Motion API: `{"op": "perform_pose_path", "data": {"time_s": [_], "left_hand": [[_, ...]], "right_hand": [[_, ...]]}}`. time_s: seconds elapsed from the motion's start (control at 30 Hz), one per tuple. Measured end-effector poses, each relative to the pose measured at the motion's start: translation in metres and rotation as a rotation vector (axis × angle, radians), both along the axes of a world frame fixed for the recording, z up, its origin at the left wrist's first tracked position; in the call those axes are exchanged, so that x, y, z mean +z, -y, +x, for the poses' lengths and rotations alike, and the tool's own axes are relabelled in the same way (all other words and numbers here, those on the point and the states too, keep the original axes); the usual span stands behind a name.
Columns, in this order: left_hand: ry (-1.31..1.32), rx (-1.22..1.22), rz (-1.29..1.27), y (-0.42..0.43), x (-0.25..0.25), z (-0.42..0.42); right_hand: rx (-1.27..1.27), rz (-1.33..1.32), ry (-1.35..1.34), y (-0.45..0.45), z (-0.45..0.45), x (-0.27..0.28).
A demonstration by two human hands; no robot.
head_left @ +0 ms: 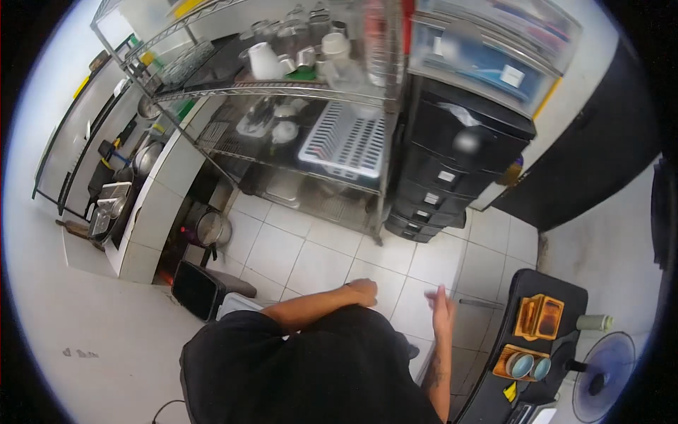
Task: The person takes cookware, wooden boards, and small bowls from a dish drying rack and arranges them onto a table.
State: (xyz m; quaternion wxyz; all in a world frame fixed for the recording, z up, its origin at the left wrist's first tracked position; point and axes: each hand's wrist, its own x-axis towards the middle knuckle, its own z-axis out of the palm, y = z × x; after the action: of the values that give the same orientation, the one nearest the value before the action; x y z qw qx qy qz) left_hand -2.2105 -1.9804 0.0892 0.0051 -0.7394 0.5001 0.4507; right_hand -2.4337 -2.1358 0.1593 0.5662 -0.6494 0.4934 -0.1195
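My left hand (362, 291) is in front of my body over the white tiled floor (321, 263), its fingers curled in and nothing showing in them. My right hand (441, 305) is farther right, slightly blurred, with fingers stretched out and the thumb apart; it holds nothing. Neither hand touches any object that I can see. To the right of my right hand is a black table (526, 283) bearing wooden trays (540, 316) and blue bowls (521, 365).
Ahead stands a metal wire rack (282, 164) with glasses, a white pitcher (265, 61) and a white dish rack (346, 141). Beside it is a black drawer unit (445, 155). A tiled counter (152, 212), a pot (212, 227) and a black bin (200, 290) are left; a fan (600, 381) is right.
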Motion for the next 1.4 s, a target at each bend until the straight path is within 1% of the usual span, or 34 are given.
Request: {"op": "perform_pose_path", "data": {"time_s": [0.03, 0.07, 0.1, 0.13, 0.17, 0.2, 0.27, 0.3, 0.33, 0.37, 0.4, 0.43, 0.47, 0.5, 0.53, 0.57, 0.63, 0.67, 0.7, 0.77, 0.83, 0.87, 0.93, 0.97, 1.03, 1.07, 1.1, 1.13, 1.17, 1.2, 1.27, 1.3, 1.33, 1.4], "left_hand": [[0.063, -0.001, -0.069, -0.016, -0.011, 0.024], [0.071, -0.026, -0.012, -0.030, -0.049, 0.054], [0.107, 0.074, 0.028, -0.041, -0.026, 0.079], [0.181, 0.028, -0.012, -0.058, -0.035, 0.106], [0.230, 0.108, -0.046, -0.074, -0.029, 0.128], [0.185, 0.175, 0.060, -0.081, -0.010, 0.153], [0.170, 0.290, 0.092, -0.097, -0.001, 0.198], [0.278, 0.267, 0.000, -0.111, -0.055, 0.224], [0.304, 0.313, 0.046, -0.106, 0.004, 0.233], [0.354, 0.296, -0.063, -0.121, -0.025, 0.259], [0.390, 0.382, -0.096, -0.129, -0.036, 0.279], [0.457, 0.270, -0.130, -0.139, -0.064, 0.308], [0.481, 0.459, -0.208, -0.138, -0.033, 0.316], [0.462, 0.580, -0.295, -0.144, -0.022, 0.329], [0.356, 0.694, -0.332, -0.143, 0.002, 0.342], [0.416, 0.765, -0.373, -0.145, -0.001, 0.360], [0.479, 0.730, -0.455, -0.147, 0.019, 0.394], [0.491, 0.662, -0.490, -0.152, 0.019, 0.421], [0.498, 0.713, -0.385, -0.145, 0.036, 0.438], [0.604, 0.782, -0.692, -0.141, 0.026, 0.496], [0.644, 0.793, -0.752, -0.124, 0.034, 0.555], [0.729, 0.689, -0.761, -0.120, 0.023, 0.594], [0.791, 0.666, -0.664, -0.090, 0.041, 0.637], [0.775, 0.622, -0.682, -0.074, 0.044, 0.660], [0.766, 0.515, -0.498, -0.061, 0.037, 0.701], [0.751, 0.481, -0.497, -0.059, 0.030, 0.719], [0.762, 0.298, -0.470, -0.052, 0.020, 0.740], [0.771, 0.109, -0.441, -0.042, 0.024, 0.747], [0.711, 0.103, -0.361, -0.035, 0.024, 0.750], [0.652, 0.098, -0.281, -0.026, 0.036, 0.743], [0.727, -0.073, -0.426, -0.026, 0.004, 0.776], [0.809, -0.173, -0.866, -0.030, -0.001, 0.777], [0.795, -0.176, -0.867, -0.026, -0.002, 0.784], [0.654, -0.121, -0.547, -0.025, 0.000, 0.782]], "right_hand": [[0.006, -0.014, 0.128, -0.003, 0.048, 0.039], [0.109, -0.060, 0.357, -0.010, 0.090, 0.073], [0.207, -0.100, 0.590, -0.021, 0.127, 0.106], [0.333, -0.115, 0.708, -0.033, 0.155, 0.144], [0.451, -0.129, 0.826, -0.047, 0.179, 0.182], [0.530, -0.130, 1.006, -0.063, 0.202, 0.216], [0.718, -0.051, 1.110, -0.084, 0.225, 0.283], [0.749, -0.075, 1.196, -0.094, 0.234, 0.305], [0.783, -0.100, 1.282, -0.101, 0.245, 0.317], [0.767, -0.088, 1.261, -0.109, 0.261, 0.317], [0.702, -0.178, 1.523, -0.116, 0.278, 0.317], [0.668, -0.223, 1.645, -0.120, 0.292, 0.315], [0.634, -0.271, 1.766, -0.124, 0.306, 0.313], [0.603, -0.308, 1.871, -0.128, 0.319, 0.309], [0.592, -0.324, 1.924, -0.127, 0.324, 0.310], [0.581, -0.340, 1.978, -0.126, 0.329, 0.311], [0.736, -0.116, 1.475, -0.124, 0.318, 0.329], [0.715, -0.116, 1.457, -0.126, 0.326, 0.328], [0.698, -0.167, 1.427, -0.127, 0.335, 0.328], [0.645, -0.259, 1.391, -0.130, 0.354, 0.323], [0.531, -0.317, 1.400, -0.139, 0.374, 0.311], [0.472, -0.354, 1.394, -0.143, 0.384, 0.306], [0.334, -0.452, 1.362, -0.157, 0.411, 0.302], [0.275, -0.492, 1.347, -0.165, 0.425, 0.301], [0.162, -0.576, 1.267, -0.184, 0.453, 0.302], [0.129, -0.586, 1.249, -0.193, 0.467, 0.301], [0.123, -0.628, 1.249, -0.201, 0.481, 0.299], [0.112, -0.670, 1.247, -0.208, 0.494, 0.298], [0.064, -0.686, 1.223, -0.209, 0.509, 0.292], [0.126, -0.854, 1.311, -0.205, 0.524, 0.283], [0.209, -1.032, 1.398, -0.218, 0.541, 0.286], [0.125, -0.811, 1.236, -0.235, 0.537, 0.296], [0.034, -0.585, 1.054, -0.246, 0.538, 0.304], [0.188, -1.015, 1.316, -0.224, 0.563, 0.277]]}}
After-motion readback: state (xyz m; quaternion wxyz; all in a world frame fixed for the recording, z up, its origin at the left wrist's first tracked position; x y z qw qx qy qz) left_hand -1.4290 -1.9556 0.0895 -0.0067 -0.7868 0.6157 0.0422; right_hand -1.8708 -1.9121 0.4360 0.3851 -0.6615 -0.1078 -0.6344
